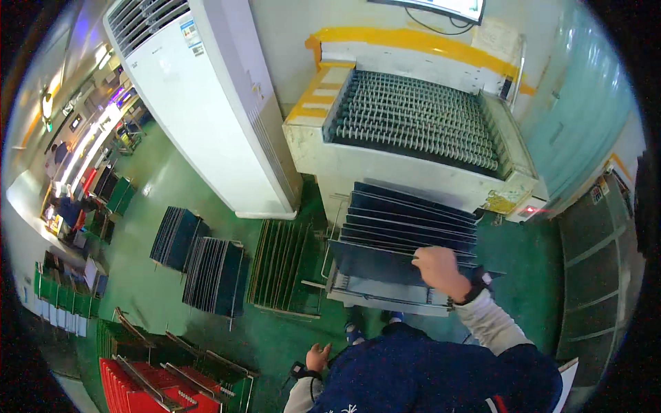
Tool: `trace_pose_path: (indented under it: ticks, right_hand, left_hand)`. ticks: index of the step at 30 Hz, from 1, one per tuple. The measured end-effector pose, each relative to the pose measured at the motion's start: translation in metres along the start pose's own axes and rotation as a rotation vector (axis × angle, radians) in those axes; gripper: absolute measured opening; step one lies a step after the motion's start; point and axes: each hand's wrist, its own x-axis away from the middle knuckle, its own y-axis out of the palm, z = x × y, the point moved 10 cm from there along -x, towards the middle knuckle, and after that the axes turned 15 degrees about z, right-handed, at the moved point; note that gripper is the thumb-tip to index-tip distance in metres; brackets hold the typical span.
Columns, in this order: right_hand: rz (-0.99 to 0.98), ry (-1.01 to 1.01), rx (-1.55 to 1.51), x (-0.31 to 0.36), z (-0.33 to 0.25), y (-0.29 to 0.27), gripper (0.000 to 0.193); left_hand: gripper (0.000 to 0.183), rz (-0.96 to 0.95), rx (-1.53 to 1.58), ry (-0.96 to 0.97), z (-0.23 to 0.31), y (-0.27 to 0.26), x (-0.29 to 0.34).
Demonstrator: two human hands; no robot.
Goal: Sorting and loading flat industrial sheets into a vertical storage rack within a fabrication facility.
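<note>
My right hand [439, 270] is closed at the upper right edge of a dark blue panel [372, 262], the nearest one in a rack. The panel leans at the front of the row, and my fingertips are partly hidden behind my fist. Behind it, several more dark panels [413, 215] stand upright in the slots. The rack's white base [385, 292] shows below. My left hand [317, 358] hangs low beside my body, fingers apart and holding nothing.
A conveyor machine with roller rows [413, 113] stands beyond the rack. A tall white air conditioner [200, 103] is at the left. Racks of dark panels [213, 275], a rack of greenish panels [281, 265] and red panels [148, 385] stand on the green floor.
</note>
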Motion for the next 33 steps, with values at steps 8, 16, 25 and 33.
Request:
trace_pose_path:
  ticks: [8,16,25,33]
  right_hand:
    - [0.300,0.831,-0.866,-0.043,0.164,-0.096,0.018]
    - [0.296,1.124,-1.667,-0.056,0.271,-0.022,0.023]
    - [0.459,1.262,-1.867,-0.103,0.375,0.103,0.008]
    - [-0.020,1.220,-1.566,-0.175,0.370,0.116,0.022]
  left_hand:
    - [0.067,-0.003,-0.039,0.059,0.032,0.037,-0.024]
    - [0.062,0.021,-0.038,-0.039,0.086,0.041,-0.017]
    - [0.063,0.131,-0.021,-0.112,0.100,0.036,0.008]
    - [0.059,0.222,-0.002,-0.224,0.106,0.026,0.032]
